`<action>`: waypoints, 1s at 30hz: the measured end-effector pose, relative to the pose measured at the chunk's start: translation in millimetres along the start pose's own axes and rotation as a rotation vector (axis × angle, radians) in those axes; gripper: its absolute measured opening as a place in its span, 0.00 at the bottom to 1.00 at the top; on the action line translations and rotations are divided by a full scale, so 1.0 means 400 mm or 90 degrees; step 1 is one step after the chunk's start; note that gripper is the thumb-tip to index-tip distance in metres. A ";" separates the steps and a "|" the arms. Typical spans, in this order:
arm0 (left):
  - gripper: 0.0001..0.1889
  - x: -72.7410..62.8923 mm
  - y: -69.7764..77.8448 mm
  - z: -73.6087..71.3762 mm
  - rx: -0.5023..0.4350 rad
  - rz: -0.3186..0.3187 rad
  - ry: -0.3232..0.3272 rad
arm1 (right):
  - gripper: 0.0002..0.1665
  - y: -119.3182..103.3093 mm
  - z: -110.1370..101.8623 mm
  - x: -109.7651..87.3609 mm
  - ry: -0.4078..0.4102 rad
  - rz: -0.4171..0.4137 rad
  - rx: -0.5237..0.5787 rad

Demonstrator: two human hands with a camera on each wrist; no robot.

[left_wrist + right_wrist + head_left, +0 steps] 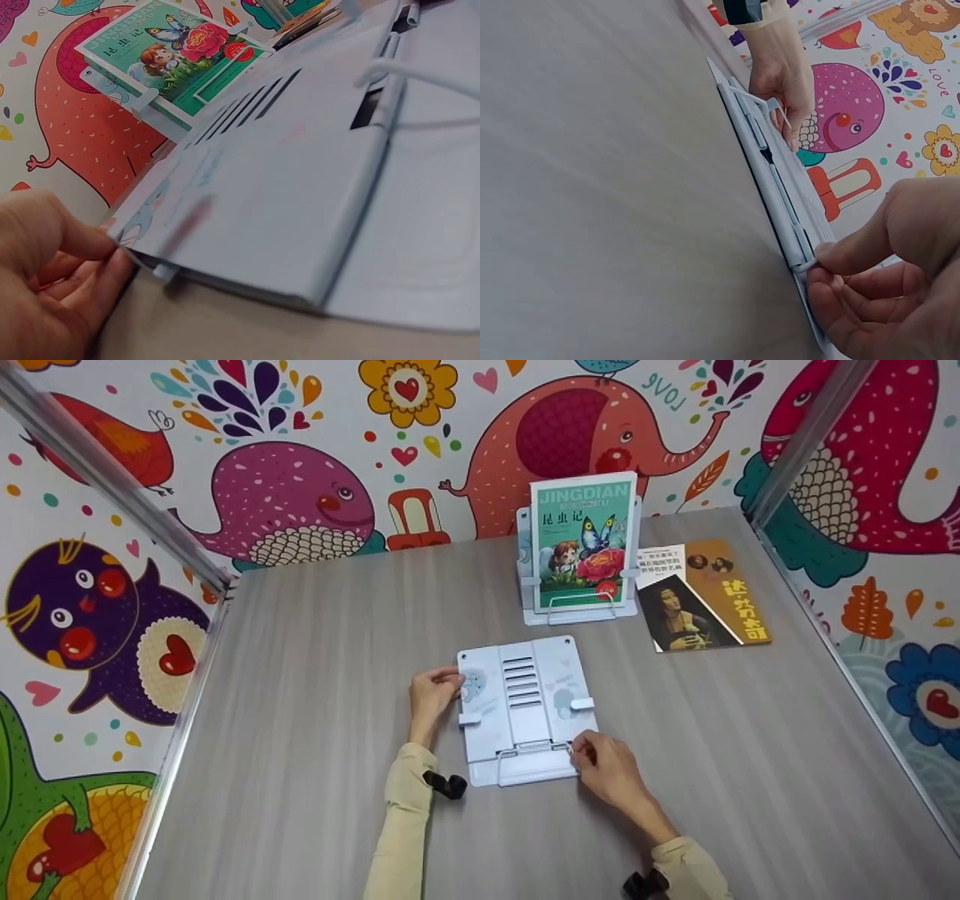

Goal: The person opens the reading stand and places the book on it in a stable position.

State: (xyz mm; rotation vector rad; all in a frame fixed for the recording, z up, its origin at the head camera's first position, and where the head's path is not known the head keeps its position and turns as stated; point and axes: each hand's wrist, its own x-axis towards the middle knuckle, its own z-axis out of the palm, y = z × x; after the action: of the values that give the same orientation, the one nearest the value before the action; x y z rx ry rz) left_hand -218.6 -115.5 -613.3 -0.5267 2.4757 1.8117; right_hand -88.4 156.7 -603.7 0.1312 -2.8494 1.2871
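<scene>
A white book stand (487,735) with slots down its middle lies folded low on the table. My left hand (433,701) is at its left side, thumb and fingers pinching the edge of the back plate (247,195). At the lower right corner, my right hand (609,769) pinches the end of the wire page holder (808,265) between thumb and forefinger. The wire stands out over the stand's lower ledge (536,769). Two small page clips show, a left one (469,719) and a right one (582,704).
Behind, a second white stand (581,616) holds up a green children's book (559,577). Right of it a brown and white book (739,585) lies flat on the wooden table (315,660). Walls with cartoon animals (292,495) close in the back and sides.
</scene>
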 end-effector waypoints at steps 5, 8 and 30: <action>0.09 0.002 -0.002 0.000 -0.001 -0.003 -0.001 | 0.13 0.005 0.000 -0.006 0.007 -0.022 0.032; 0.09 0.003 -0.002 0.000 -0.002 -0.004 0.002 | 0.14 0.008 0.000 -0.009 0.012 -0.045 0.044; 0.08 -0.002 0.004 0.004 0.025 -0.014 0.020 | 0.13 0.033 0.002 -0.026 0.005 -0.075 0.094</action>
State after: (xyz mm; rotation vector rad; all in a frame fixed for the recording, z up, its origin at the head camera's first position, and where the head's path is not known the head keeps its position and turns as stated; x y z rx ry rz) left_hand -218.8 -113.3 -612.2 -0.5826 2.5091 1.7574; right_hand -79.1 165.5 -614.7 0.2894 -2.6926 1.4684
